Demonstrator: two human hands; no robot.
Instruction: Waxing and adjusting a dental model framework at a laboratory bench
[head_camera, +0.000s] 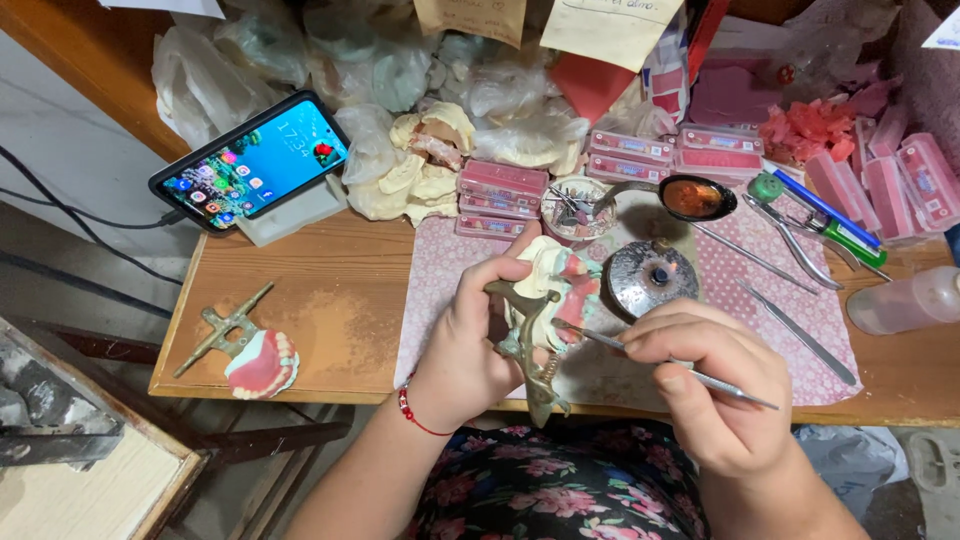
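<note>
- The wooden table (340, 290) is covered on its right half by a pink dotted cloth (440, 270), and pretty much everything is laid out on or around that.
- A heap of clear plastic bags (380, 60) with plaster casts (420, 175) is piled along the back, next to a phone (250, 160) propped on a pale stand.
- Flat pink boxes (500, 185) are stacked behind the cloth; rows of small teeth can be made out in them (contents too small to be told apart), and loose pink wax chunks (810, 128) are dumped at the back right.
- The denture model on a brass articulator (545, 310) is held up just over the table's near edge, gripped in the left hand (465, 345) with fingers clenched round the frame, long axis running roughly upright, the spring end pointing down toward the lap.
- The right hand (705, 385) is closed pen-style on a thin metal wax tool (660, 358); the tool's axis is laid almost level, tip aimed left, touching or just beside the pink gum part of the model (which one can't be told).
- So the model lies left of the right fingers, and the left hand is the nearer one, since it's already on it.
- A second articulator with a pink denture (255, 355) is parked at the left, well apart.
- A small round burner (650, 275) sits just behind the right hand, with a spoon-like ladle (695, 197) holding something reddish behind it.
- A little clear cup (578, 208) is filled with small metal bits.
</note>
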